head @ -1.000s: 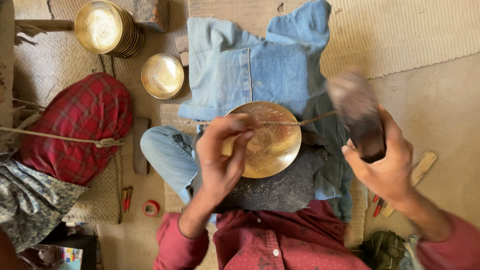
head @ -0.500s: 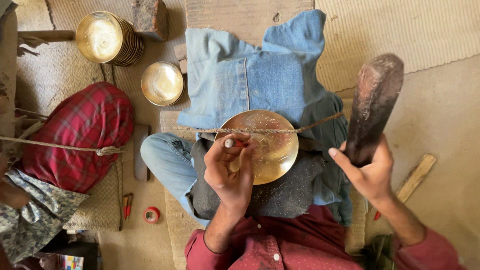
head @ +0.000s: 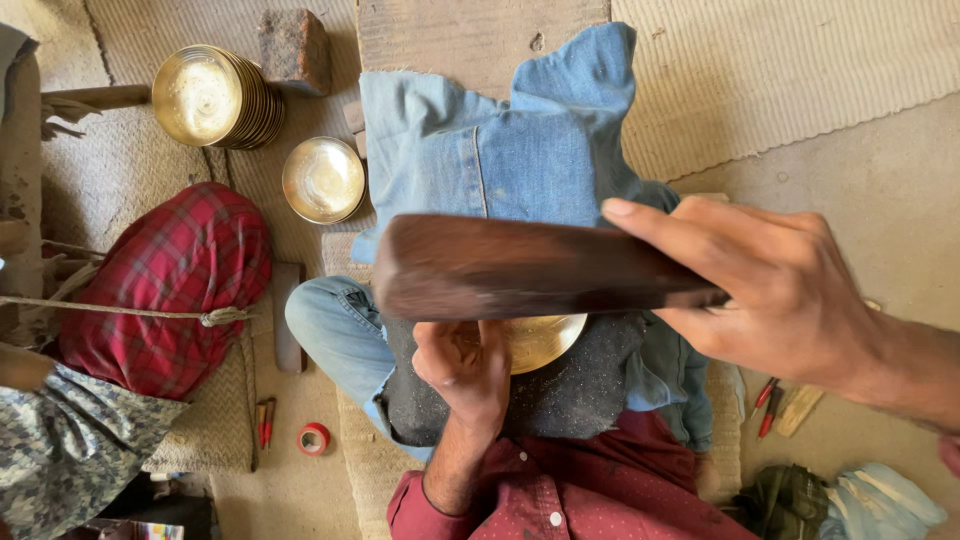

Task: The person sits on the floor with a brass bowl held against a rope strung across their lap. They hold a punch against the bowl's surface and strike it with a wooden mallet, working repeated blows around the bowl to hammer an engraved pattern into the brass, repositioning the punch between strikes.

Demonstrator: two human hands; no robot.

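My right hand (head: 775, 290) grips a dark wooden block (head: 530, 268), held flat and crosswise close under the camera, above my lap. The block hides most of a brass bowl (head: 545, 338) that rests on a dark speckled cloth (head: 590, 385) over my knee. My left hand (head: 465, 365) is closed at the bowl's left rim, pressing on it. A piece of blue denim (head: 500, 160) lies spread beyond the bowl.
A stack of brass bowls (head: 215, 97) and a single brass bowl (head: 322, 179) sit at the upper left beside a brick (head: 294, 50). A red plaid bundle (head: 165, 285) with a taut cord lies left. Red tape roll (head: 314, 438) and red-handled tools (head: 766, 405) lie on the floor.
My right hand has swung the wooden block from upright at the right to flat across the middle, covering the bowl. My left hand stays on the bowl.
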